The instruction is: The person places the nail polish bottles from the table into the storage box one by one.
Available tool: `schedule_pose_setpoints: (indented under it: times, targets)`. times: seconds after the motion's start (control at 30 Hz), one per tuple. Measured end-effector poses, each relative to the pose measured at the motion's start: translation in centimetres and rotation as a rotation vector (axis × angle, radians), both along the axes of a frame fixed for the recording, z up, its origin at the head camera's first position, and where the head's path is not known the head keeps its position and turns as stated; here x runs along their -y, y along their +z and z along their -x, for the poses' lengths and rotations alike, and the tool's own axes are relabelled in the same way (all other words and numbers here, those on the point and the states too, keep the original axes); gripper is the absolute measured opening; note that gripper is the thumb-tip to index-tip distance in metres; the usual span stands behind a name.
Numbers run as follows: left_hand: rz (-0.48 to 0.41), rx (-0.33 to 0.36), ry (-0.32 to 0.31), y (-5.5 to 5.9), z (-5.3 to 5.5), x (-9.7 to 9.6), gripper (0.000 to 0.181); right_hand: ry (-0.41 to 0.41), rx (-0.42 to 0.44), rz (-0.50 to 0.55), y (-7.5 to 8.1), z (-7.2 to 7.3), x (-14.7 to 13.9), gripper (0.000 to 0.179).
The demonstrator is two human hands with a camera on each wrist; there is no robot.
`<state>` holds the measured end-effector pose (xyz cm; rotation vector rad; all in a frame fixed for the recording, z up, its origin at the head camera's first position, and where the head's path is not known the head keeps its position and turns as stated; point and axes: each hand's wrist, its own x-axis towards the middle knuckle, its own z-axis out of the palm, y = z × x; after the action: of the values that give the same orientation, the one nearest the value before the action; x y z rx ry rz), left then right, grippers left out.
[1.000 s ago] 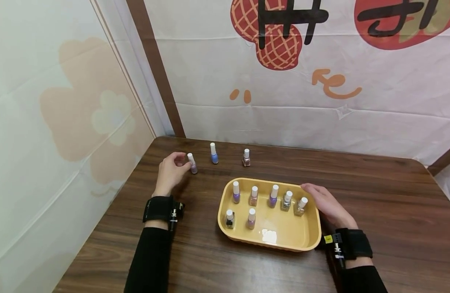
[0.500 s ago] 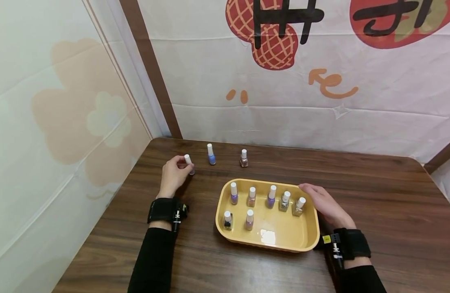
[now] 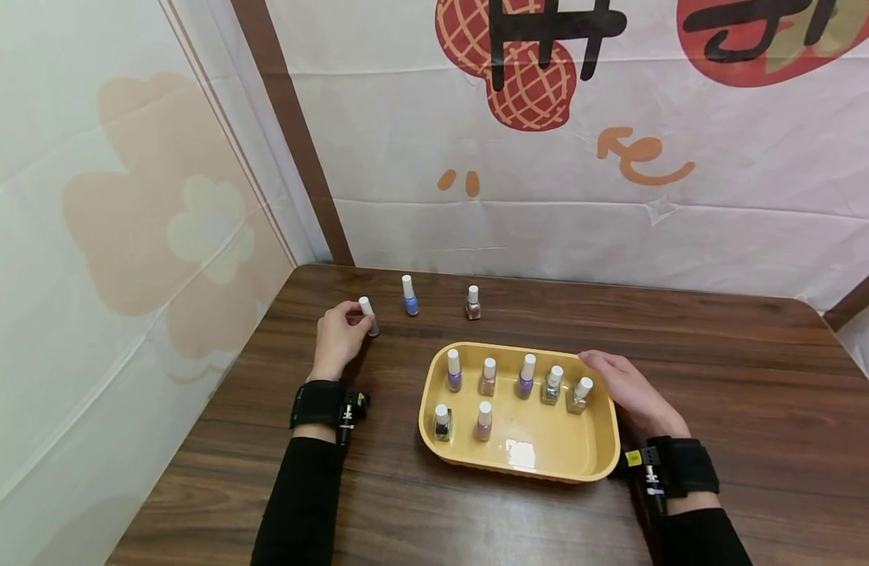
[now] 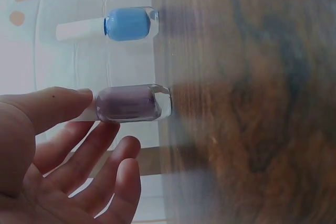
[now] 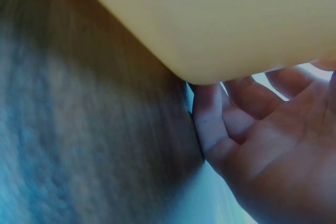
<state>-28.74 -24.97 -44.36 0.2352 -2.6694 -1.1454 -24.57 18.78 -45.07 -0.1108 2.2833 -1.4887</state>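
Note:
My left hand [image 3: 339, 338] pinches the white cap of a pale purple nail polish bottle [image 4: 128, 103] between thumb and fingers. Its other fingers spread loosely below, in the left wrist view. The bottle's base is at or very near the tabletop. Behind and right of it stands a blue nail polish bottle [image 3: 410, 303], then a brownish-pink one [image 3: 473, 309]. My right hand [image 3: 636, 397] holds the far right corner of a yellow tray [image 3: 533, 469]. In the right wrist view its fingers bend round the tray's outer wall, their tips hidden. Several nail polish bottles [image 3: 525, 385] stand inside.
The tray's bottles form a back row, with a black one [image 3: 442, 424] and a pinkish one [image 3: 484, 423] in front at left. The dark wooden table [image 3: 378, 503] meets a printed cloth wall [image 3: 392, 228] at the back and another cloth [image 3: 137, 314] at left.
My left fingers have closed further round the bottle's cap, and the hand has come slightly to the right. My right hand and the tray have stayed in place.

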Motion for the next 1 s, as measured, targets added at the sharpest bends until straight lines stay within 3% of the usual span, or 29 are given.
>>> schedule_pose_setpoints:
  times: [0.63,1.0]
  targets:
    - [0.026,-0.032,-0.014,-0.1,0.0,-0.4,0.025,0.010,0.006,0.024,-0.3,0.1,-0.4,0.063]
    - [0.029,-0.013,-0.050,0.3,-0.1,-1.5,0.025,0.009,0.006,0.034,-0.5,0.1,-0.4,0.060]
